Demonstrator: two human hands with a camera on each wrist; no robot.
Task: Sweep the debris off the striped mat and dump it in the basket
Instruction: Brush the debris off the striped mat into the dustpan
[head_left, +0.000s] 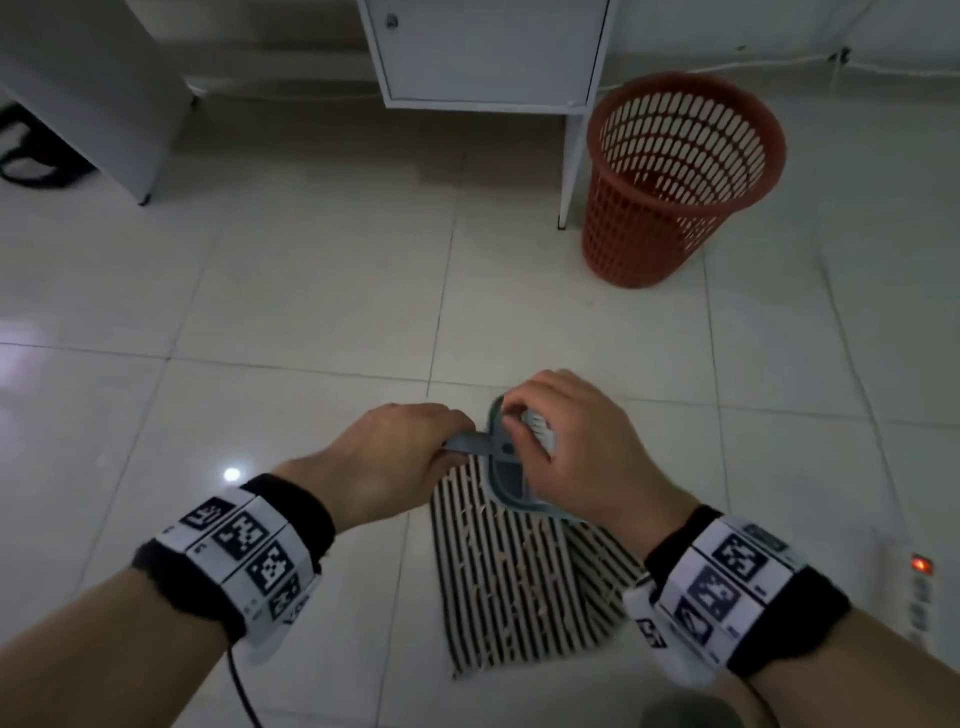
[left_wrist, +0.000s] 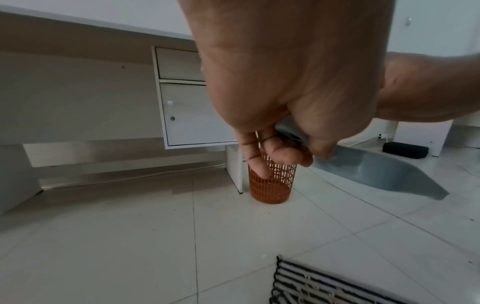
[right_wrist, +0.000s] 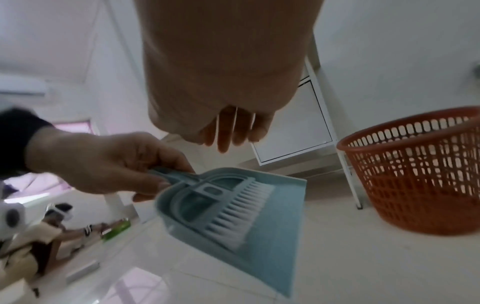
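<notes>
A black-and-white striped mat (head_left: 519, 582) (left_wrist: 324, 288) lies on the tiled floor, with small pale bits of debris (head_left: 524, 551) scattered on it. My left hand (head_left: 395, 457) (left_wrist: 280, 156) (right_wrist: 103, 162) grips the handle of a blue-grey dustpan (head_left: 506, 483) (left_wrist: 384, 170) (right_wrist: 265, 236), held above the mat's far edge. A matching brush (head_left: 540, 428) (right_wrist: 233, 207) with white bristles sits nested in the pan. My right hand (head_left: 571, 447) (right_wrist: 228, 131) hovers over the brush, its fingers straight in the right wrist view. The orange slotted basket (head_left: 675, 176) (left_wrist: 270, 185) (right_wrist: 420, 174) stands upright to the far right.
A white cabinet (head_left: 488, 52) stands behind, its leg (head_left: 569, 171) right beside the basket. A power strip (head_left: 919, 597) with a red light lies at the right edge, a cable running from it. A black bag (head_left: 26, 156) sits far left.
</notes>
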